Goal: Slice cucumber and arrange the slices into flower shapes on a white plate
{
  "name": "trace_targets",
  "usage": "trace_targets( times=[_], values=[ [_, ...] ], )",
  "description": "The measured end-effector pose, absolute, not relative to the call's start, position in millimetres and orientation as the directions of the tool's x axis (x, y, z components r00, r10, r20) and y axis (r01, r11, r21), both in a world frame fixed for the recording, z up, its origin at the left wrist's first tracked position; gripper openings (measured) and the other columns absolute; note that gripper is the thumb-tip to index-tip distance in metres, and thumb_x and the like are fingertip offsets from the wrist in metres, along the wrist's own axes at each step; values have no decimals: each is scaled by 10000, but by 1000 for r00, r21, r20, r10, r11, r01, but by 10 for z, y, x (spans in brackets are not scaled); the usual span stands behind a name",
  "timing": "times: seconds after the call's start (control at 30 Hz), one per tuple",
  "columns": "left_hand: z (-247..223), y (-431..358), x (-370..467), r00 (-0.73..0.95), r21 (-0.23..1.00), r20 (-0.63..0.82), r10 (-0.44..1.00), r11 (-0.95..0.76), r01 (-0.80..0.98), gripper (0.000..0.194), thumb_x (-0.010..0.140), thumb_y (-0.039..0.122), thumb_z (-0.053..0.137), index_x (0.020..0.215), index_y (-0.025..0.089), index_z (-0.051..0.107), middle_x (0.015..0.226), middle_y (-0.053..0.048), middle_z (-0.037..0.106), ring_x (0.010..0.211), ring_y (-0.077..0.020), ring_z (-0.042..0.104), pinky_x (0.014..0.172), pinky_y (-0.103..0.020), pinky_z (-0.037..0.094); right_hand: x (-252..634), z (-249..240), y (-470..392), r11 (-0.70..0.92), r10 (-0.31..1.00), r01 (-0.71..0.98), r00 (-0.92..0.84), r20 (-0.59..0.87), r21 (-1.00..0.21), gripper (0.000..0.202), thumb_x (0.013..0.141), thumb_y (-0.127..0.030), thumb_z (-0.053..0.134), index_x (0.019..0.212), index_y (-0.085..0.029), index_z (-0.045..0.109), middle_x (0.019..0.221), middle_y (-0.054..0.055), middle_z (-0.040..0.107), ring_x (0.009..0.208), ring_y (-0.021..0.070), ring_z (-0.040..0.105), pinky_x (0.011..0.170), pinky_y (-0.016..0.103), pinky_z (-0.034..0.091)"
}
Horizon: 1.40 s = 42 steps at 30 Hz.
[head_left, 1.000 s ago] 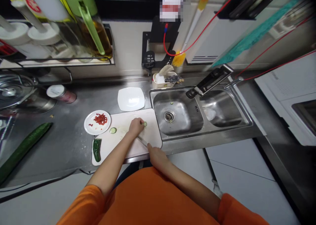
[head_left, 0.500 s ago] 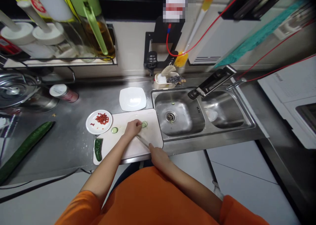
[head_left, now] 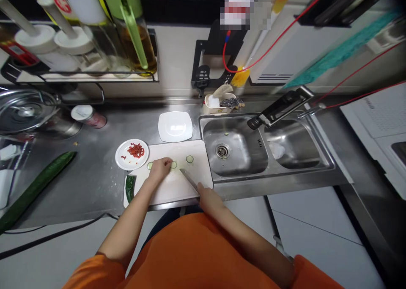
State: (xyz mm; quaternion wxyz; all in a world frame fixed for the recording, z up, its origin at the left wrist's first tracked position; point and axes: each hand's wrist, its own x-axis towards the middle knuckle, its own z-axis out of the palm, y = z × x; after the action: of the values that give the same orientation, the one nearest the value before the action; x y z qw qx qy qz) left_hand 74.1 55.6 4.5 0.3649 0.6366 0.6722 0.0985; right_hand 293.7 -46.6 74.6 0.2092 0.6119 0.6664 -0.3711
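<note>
A white cutting board (head_left: 177, 191) lies on the counter in front of me. My left hand (head_left: 160, 169) is over its middle, fingers closed on a thin cucumber slice (head_left: 174, 165) at the fingertips. My right hand (head_left: 209, 197) grips a knife (head_left: 189, 180) by its handle at the board's right front, its blade pointing up and left, apart from the slice. Another cucumber slice (head_left: 189, 158) lies flat to the right. A pale cucumber piece (head_left: 149, 166) shows partly behind my left hand. At the board's left edge rests a dark green cucumber chunk (head_left: 130, 188).
A round plate (head_left: 120, 163) with chopped red bits overlaps the board's back left corner. Behind the board stands a square white plate (head_left: 175, 126). The double sink (head_left: 218, 170) is to the right. A long cucumber (head_left: 38, 186), a canister (head_left: 89, 116) and a lidded pot (head_left: 63, 126) are left.
My left hand has moved left along the board with a slice at its fingertips. One slice now lies separate at the right. The knife has shifted away from my left hand. The view has shifted slightly.
</note>
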Motion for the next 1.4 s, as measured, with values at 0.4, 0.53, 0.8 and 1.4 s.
trace_targets(
  times=[0.4, 0.53, 0.8, 1.4],
  values=[
    [-167, 197, 796, 43, 639, -85, 995, 21, 769, 293, 829, 272, 489, 1053, 184, 656, 986, -85, 629, 925, -199, 579, 882, -331, 471, 2665, 765, -332, -1, 686, 976, -159, -710, -220, 451, 861, -62, 364, 1307, -128, 359, 1014, 160, 648, 996, 239, 612, 760, 293, 435],
    [-173, 205, 791, 38, 659, -108, 993, 43, 751, 298, 824, 261, 497, 1066, 184, 653, 1001, -84, 618, 932, -192, 578, 892, -318, 467, 2563, 831, -257, -9, 671, 972, -167, -722, -233, 464, 865, -54, 309, 1321, -126, 348, 1039, 161, 643, 1009, 249, 606, 771, 317, 444],
    [-214, 207, 771, 32, 677, -122, 992, 60, 733, 293, 817, 251, 513, 1068, 186, 650, 1013, -84, 610, 935, -194, 576, 889, -325, 469, 2524, 825, -225, -20, 666, 975, -153, -730, -223, 431, 877, -55, 305, 1298, -130, 361, 1030, 168, 642, 999, 254, 611, 763, 332, 453],
    [-243, 205, 762, 36, 678, -113, 993, 50, 733, 289, 824, 265, 511, 1071, 196, 645, 1019, -74, 605, 939, -187, 577, 899, -307, 461, 2469, 803, -211, -20, 690, 973, -152, -708, -228, 412, 886, -44, 271, 1270, -132, 390, 979, 164, 656, 996, 241, 624, 761, 310, 461]
  ],
)
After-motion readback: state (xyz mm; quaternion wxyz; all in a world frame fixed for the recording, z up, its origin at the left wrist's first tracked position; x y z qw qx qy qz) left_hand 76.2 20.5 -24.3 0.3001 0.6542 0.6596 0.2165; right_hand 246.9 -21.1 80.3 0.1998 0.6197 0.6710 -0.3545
